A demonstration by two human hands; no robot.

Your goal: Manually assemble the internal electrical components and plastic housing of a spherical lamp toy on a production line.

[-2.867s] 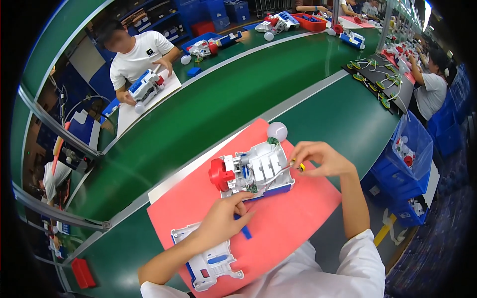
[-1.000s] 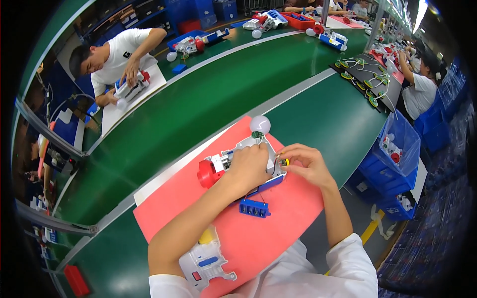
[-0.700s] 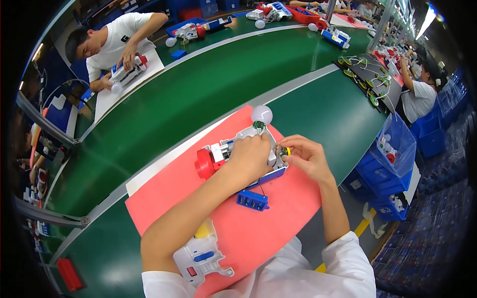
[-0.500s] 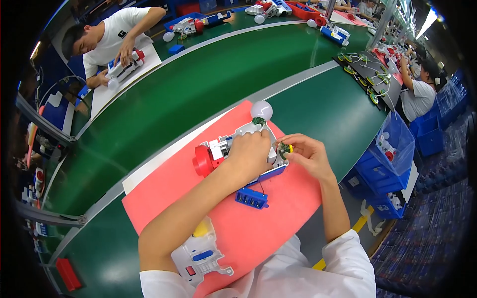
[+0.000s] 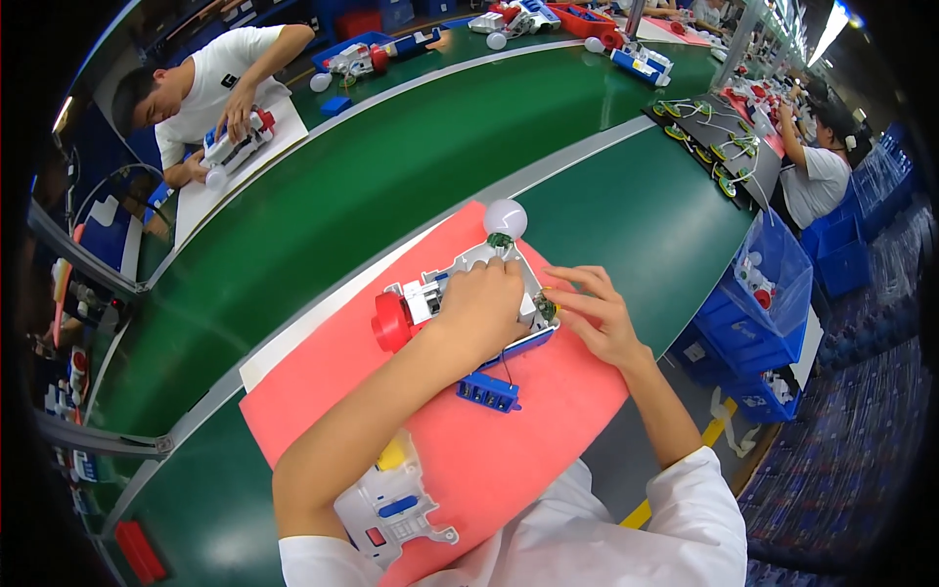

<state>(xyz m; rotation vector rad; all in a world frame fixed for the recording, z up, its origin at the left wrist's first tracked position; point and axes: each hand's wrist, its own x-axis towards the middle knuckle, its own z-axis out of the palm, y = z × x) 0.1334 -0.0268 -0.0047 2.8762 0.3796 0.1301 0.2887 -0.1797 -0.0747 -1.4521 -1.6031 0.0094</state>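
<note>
A white plastic housing half (image 5: 468,266) lies open-side up on the pink mat, with a red round end (image 5: 393,321) and a white globe (image 5: 506,219). My left hand (image 5: 484,298) is closed over its middle, fingers curled down inside; the fingertips are hidden. At the housing's right end sits a small round circuit board (image 5: 546,307) with a yellow rim. My right hand (image 5: 604,318) is beside it, fingers stretched and apart, the tips touching the board. A blue battery holder (image 5: 488,392) on a dark wire lies just below the housing.
Another white shell (image 5: 396,507) lies under my left forearm on the pink mat (image 5: 323,391). A green conveyor belt (image 5: 362,186) runs beyond; a co-worker (image 5: 210,98) handles a similar unit across it. Lit boards on a black tray (image 5: 699,142) and blue bins (image 5: 748,333) are at right.
My right hand has loosened its pinch on the round board and spread its fingers. The board now sits against the housing's right end. My left hand stays on the housing.
</note>
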